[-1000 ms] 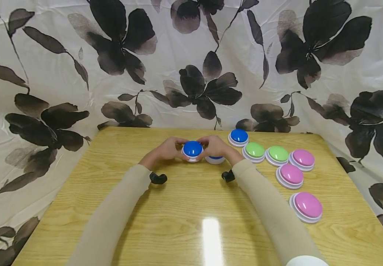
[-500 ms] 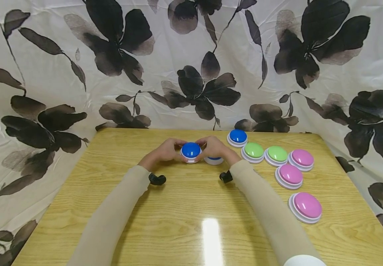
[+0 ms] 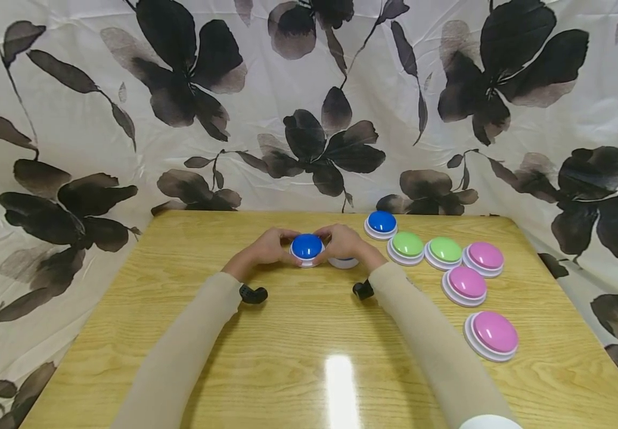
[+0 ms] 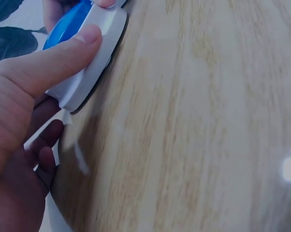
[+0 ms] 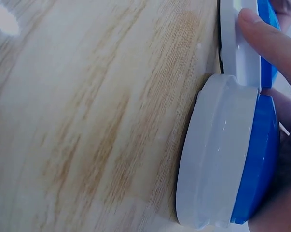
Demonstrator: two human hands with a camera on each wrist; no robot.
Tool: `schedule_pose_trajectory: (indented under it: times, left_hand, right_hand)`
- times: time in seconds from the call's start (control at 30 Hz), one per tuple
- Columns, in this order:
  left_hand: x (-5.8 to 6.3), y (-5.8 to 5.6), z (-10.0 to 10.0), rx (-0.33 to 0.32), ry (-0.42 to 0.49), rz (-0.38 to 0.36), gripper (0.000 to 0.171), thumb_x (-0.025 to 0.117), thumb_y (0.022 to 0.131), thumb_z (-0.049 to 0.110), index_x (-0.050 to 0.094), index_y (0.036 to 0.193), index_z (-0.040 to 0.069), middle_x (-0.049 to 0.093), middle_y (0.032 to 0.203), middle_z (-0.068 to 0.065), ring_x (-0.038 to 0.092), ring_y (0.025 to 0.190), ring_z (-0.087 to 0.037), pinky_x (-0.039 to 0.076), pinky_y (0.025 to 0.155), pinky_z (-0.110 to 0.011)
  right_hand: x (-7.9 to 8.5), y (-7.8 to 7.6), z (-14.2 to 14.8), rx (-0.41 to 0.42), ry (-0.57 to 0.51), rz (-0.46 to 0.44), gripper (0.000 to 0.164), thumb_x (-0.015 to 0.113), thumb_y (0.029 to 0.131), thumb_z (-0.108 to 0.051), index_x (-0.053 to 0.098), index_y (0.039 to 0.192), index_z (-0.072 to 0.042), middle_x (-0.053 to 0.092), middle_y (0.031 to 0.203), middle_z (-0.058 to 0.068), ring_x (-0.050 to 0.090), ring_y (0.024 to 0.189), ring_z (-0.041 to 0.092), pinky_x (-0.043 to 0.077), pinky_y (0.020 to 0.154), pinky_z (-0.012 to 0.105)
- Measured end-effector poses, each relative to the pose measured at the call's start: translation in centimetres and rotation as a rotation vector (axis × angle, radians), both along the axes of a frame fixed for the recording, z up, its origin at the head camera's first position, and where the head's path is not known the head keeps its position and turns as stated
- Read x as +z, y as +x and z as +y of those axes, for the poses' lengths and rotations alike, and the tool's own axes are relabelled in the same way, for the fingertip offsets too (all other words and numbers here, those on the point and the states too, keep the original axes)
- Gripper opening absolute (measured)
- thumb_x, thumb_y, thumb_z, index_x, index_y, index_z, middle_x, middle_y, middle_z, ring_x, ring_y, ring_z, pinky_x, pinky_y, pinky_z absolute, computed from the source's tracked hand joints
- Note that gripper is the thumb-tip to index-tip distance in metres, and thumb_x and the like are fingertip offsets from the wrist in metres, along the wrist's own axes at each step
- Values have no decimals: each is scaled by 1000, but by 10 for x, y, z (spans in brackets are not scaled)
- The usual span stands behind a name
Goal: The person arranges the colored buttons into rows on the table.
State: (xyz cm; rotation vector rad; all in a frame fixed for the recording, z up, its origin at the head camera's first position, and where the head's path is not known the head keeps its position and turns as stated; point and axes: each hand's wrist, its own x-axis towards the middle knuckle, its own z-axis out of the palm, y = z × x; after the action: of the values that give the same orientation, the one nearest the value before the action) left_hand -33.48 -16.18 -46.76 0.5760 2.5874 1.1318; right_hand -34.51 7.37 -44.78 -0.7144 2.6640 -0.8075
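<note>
Near the back middle of the table, a blue dome button [image 3: 306, 246] with a white base is held between both hands. My left hand [image 3: 272, 246] grips its left side, the thumb [image 4: 70, 55] lying on the white base in the left wrist view. From the other side my right hand [image 3: 343, 243] pinches it, with the thumb [image 5: 266, 38] on the base. A second blue dome button [image 5: 213, 154] sits under the right palm, beside the held one and partly hidden by the hand in the head view. The held button's base is at or very near the tabletop.
To the right stand a third blue button [image 3: 381, 224], two green buttons [image 3: 407, 245] and several pink buttons [image 3: 485, 257], one of them [image 3: 493, 333] closer to the front. A floral cloth [image 3: 330, 71] hangs behind the wooden table [image 3: 287, 345].
The head view has shifted slightly, so the scene sits a little lower and further left. Both hands keep their hold on the blue button at about the same spot.
</note>
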Motion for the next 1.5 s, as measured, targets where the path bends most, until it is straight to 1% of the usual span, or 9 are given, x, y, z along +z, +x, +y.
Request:
schedule_pose_trajectory:
  times: [0.17, 0.4, 0.63, 0.73, 0.87, 1.03, 1.17, 1.33, 1.5]
  left_hand:
    - [0, 1, 0, 14, 0, -8, 85, 89, 67, 40, 55, 137, 6, 54, 137, -10, 46, 128, -27, 34, 109, -43]
    - [-2, 3, 1, 10, 3, -20, 82, 89, 69, 37, 53, 137, 7, 53, 137, -9, 45, 128, -25, 32, 110, -42]
    - [-7, 6, 1, -7, 49, -30, 82, 88, 71, 33, 51, 138, 5, 52, 137, -10, 45, 127, -26, 32, 109, -43]
    - [-9, 8, 1, -23, 48, -48, 85, 88, 71, 36, 48, 139, 4, 50, 139, -11, 43, 129, -27, 31, 110, -44]
    - [-5, 9, 2, -15, 47, -41, 85, 87, 72, 34, 46, 141, 4, 48, 141, -12, 41, 131, -28, 29, 111, -44]
    - [-2, 10, 1, 4, 44, -17, 86, 87, 73, 32, 45, 142, 3, 47, 142, -12, 40, 133, -26, 28, 112, -41]
    - [-3, 12, 1, 16, 55, -15, 87, 87, 73, 30, 43, 142, 2, 47, 143, -12, 40, 134, -26, 29, 112, -39]
    - [-3, 19, -2, 30, 78, -11, 87, 87, 73, 27, 42, 143, 2, 46, 143, -13, 40, 134, -27, 28, 112, -40]
    - [-2, 27, -3, 38, 73, 47, 85, 86, 75, 24, 41, 144, 1, 47, 141, -14, 42, 132, -27, 31, 111, -39]
  right_hand:
    - [0, 1, 0, 4, 3, -1, 76, 86, 69, -47, 59, 133, -17, 62, 120, 1, 55, 106, 18, 42, 96, 41]
    - [1, 4, -1, 9, 7, 5, 75, 86, 69, -46, 59, 132, -16, 61, 122, 1, 54, 109, 19, 39, 99, 43]
    - [2, 6, 0, 19, 4, -19, 75, 86, 70, -44, 57, 133, -16, 61, 122, 1, 53, 109, 19, 36, 101, 45]
    - [6, 7, 4, 47, -7, -49, 75, 86, 72, -38, 55, 136, -13, 59, 125, 5, 53, 113, 22, 38, 102, 45]
    - [17, 4, 14, 63, -47, -49, 70, 80, 79, -32, 52, 138, -8, 56, 131, 13, 50, 121, 29, 41, 102, 47]
    - [29, -1, 35, 6, -102, -28, 60, 73, 86, -33, 54, 135, -5, 56, 131, 15, 49, 121, 31, 43, 100, 45]
    - [34, -2, 61, -26, -122, 33, 52, 71, 88, -29, 58, 130, -1, 58, 127, 18, 53, 117, 33, 45, 98, 43]
    - [38, 2, 96, -62, -135, 69, 44, 70, 89, -23, 61, 124, 2, 61, 122, 22, 57, 110, 35, 46, 95, 45]
    - [39, 6, 129, -110, -121, 76, 41, 70, 90, -20, 61, 122, 4, 60, 122, 23, 56, 110, 38, 46, 94, 48]
